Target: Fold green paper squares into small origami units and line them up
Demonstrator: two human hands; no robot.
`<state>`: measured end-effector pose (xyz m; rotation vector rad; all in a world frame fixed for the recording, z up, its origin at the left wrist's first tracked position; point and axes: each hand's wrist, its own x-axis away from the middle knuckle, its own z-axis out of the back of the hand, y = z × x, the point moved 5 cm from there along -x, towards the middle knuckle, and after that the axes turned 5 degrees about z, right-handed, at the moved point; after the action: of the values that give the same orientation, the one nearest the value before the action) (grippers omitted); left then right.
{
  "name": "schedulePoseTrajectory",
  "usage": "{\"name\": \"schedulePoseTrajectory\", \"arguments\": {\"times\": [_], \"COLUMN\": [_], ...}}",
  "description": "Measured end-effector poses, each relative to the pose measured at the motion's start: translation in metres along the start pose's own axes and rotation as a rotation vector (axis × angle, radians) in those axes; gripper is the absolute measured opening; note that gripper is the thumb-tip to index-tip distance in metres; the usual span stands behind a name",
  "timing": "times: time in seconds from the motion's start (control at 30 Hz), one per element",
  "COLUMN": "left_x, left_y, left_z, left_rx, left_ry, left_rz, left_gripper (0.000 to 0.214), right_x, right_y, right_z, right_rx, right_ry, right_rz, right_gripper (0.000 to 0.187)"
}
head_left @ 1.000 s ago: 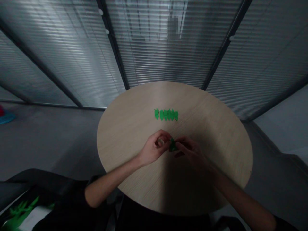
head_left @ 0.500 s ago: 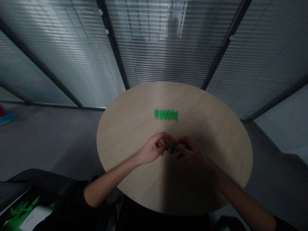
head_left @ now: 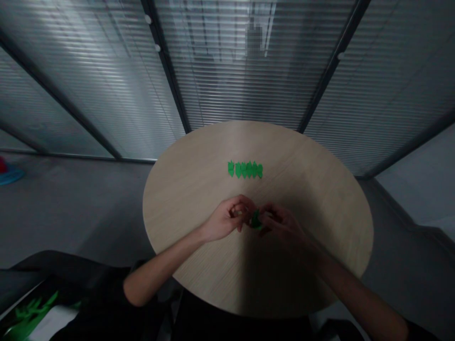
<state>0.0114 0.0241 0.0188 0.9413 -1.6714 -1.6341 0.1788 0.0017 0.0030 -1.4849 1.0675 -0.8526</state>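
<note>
Over the middle of the round wooden table (head_left: 199, 189), my left hand (head_left: 227, 220) and my right hand (head_left: 280, 223) meet, fingers pinched together on a small green folded paper piece (head_left: 255, 220). Most of that piece is hidden between the fingertips. Farther back on the table lies a row of several green folded paper pieces (head_left: 245, 169), side by side and apart from both hands.
Glass walls with closed blinds and dark frames (head_left: 165, 66) stand behind the table. At the lower left corner lies a white sheet with green shapes (head_left: 31, 317). A blue and red object (head_left: 9, 171) sits on the floor at far left.
The two hands have drawn closer together around the green piece, which now shows less between the fingers. The row of pieces has not moved.
</note>
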Motion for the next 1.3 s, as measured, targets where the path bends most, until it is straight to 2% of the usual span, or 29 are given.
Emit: {"name": "schedulePoseTrajectory", "arguments": {"times": [0.2,0.33,0.47,0.63,0.87,1.03,1.3], "left_x": [0.006,0.009,0.01,0.011,0.014,0.015,0.017], "left_y": [0.005,0.012,0.019,0.022,0.025,0.026,0.023], "left_z": [0.002,0.003,0.002,0.001,0.0,-0.002,-0.001], "left_rx": [-0.282,-0.502,-0.615,-0.655,-0.683,-0.687,-0.695], "left_ry": [0.092,0.078,0.058,0.051,0.084,0.131,0.172], "left_rz": [-0.08,-0.212,-0.356,-0.446,-0.495,-0.559,-0.57], "left_gripper": [0.014,0.014,0.01,0.003,0.006,0.008,0.008], "right_x": [-0.002,-0.001,-0.002,-0.002,-0.002,-0.003,-0.002], "right_y": [0.005,0.006,0.006,0.006,0.004,0.003,-0.002], "right_z": [0.0,0.0,0.001,0.002,0.002,0.003,0.002], "right_rx": [-0.009,-0.003,0.028,0.03,0.066,0.096,0.073], "right_ry": [0.022,0.024,0.031,0.049,0.043,0.117,0.205], "right_rz": [-0.028,-0.041,-0.037,-0.039,-0.028,-0.001,0.043], "right_gripper": [0.04,0.04,0.038,0.039,0.034,0.035,0.034]}}
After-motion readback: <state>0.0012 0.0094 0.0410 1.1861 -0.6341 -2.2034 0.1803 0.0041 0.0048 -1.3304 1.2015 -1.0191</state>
